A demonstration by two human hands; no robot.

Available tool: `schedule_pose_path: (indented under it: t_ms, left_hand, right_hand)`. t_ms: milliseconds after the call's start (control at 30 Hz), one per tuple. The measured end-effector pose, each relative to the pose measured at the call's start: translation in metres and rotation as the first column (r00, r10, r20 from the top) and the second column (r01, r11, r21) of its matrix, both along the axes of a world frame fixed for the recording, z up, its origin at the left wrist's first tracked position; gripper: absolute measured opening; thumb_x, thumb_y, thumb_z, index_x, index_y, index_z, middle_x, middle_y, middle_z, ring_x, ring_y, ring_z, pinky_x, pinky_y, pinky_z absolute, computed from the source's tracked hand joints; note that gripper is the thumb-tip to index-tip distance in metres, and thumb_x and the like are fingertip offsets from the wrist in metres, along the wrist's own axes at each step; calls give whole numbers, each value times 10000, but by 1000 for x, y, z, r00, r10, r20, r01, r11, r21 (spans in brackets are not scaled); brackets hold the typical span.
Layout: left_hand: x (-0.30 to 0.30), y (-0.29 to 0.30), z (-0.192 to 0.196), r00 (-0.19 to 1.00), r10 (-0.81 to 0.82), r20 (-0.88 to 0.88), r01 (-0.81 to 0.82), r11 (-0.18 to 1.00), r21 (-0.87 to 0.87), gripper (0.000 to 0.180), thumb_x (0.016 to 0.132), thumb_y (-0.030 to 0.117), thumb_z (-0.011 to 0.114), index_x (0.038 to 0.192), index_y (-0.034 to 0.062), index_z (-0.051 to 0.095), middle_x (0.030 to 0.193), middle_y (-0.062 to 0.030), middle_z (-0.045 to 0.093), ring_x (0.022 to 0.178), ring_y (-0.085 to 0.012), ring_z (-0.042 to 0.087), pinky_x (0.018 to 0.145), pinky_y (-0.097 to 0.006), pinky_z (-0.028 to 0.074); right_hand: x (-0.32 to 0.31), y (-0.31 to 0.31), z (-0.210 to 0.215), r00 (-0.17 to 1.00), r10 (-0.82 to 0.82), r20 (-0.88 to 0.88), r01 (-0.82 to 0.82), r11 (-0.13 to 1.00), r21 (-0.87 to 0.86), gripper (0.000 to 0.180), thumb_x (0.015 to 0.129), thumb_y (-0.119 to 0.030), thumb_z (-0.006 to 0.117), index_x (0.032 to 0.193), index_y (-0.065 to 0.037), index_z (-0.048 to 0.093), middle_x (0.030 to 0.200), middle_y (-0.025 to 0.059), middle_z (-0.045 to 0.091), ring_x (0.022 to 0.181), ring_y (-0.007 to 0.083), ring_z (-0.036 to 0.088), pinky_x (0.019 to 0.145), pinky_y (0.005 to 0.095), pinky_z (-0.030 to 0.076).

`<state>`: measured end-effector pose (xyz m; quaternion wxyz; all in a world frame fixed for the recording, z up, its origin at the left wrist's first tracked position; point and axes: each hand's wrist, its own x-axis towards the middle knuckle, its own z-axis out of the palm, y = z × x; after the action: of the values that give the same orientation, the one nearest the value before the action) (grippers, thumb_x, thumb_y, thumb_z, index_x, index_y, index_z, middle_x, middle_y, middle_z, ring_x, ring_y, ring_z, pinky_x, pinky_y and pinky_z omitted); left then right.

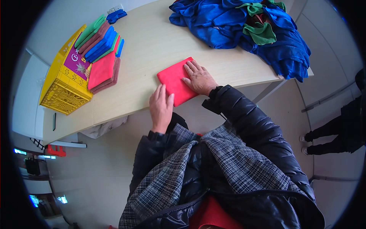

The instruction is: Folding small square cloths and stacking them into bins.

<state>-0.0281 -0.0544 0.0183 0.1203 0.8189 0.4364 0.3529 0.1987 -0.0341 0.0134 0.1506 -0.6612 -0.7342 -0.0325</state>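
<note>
A red towel (pixel 176 81), folded into a flat rectangle, lies at the table's near edge in front of me. My right hand (pixel 199 78) rests flat on its right side, fingers stretched out. At the towel's left near corner is my left hand (pixel 161 107), its fingers extended and the tips touching the edge. Off to the left, several folded towels (pixel 102 44) in green, brown, blue and red are piled against a yellow crate. A red folded towel (pixel 101 71) lies on a brown one at the near end of that pile.
The yellow plastic crate (pixel 66 97) stands at the table's left end. A big heap of loose blue cloths (pixel 213 23) with some green ones covers the far right, hanging over the edge. A small blue cloth (pixel 116 16) lies by the wall. Another person (pixel 335 129) stands at the right.
</note>
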Motion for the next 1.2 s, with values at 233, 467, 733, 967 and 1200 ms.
schedule_pose_path:
  t_ms: [233, 467, 733, 967, 1200]
  left_hand:
    - [-60, -35, -36, 791, 262, 553, 305, 615, -727, 556, 1016, 453, 541, 1356, 14, 508, 1283, -131, 615, 1223, -239, 563, 1073, -460, 415]
    - [-38, -35, -35, 126, 540, 832, 887, 315, -339, 609, 981, 418, 622, 1442, 63, 439, 1405, -103, 554, 1267, -262, 542, 1099, -462, 415]
    - [-69, -41, -30, 168, 566, 807, 804, 394, -444, 576, 969, 315, 660, 1429, 41, 450, 1410, -136, 550, 1294, -286, 530, 1115, -481, 412]
    - [-155, 12, 56, 112, 567, 816, 702, 536, -468, 548, 971, 285, 656, 1424, 42, 467, 1440, -139, 533, 1317, -307, 519, 1130, -510, 397]
    - [-221, 174, 94, 37, 441, 897, 609, 701, -370, 494, 973, 280, 649, 1393, 62, 506, 1433, -123, 547, 1323, -330, 513, 1129, -558, 388]
  right_hand:
    - [-17, -15, 3, 996, 88, 5, -88, 996, 13, 675, 1026, -467, 403, 1499, 13, 371, 1571, 196, 348, 1483, 335, 280, 1198, 427, 249]
    - [-53, -39, 8, 977, 212, 14, -213, 977, 17, 679, 1012, -447, 439, 1491, 30, 372, 1562, 212, 355, 1477, 345, 287, 1195, 434, 254]
    - [-64, -43, 17, 921, 333, -201, -330, 943, 47, 596, 1002, -342, 518, 1460, 27, 422, 1528, 223, 396, 1434, 361, 357, 1178, 435, 298]
    - [32, -36, -11, 922, 79, -379, -10, 984, 180, 425, 989, -217, 549, 1348, 9, 547, 1430, 206, 515, 1351, 365, 457, 1153, 426, 343]
    - [40, -39, -4, 981, -108, -164, 134, 979, 156, 453, 944, -245, 569, 1332, -11, 562, 1429, 169, 524, 1377, 337, 430, 1156, 447, 320]
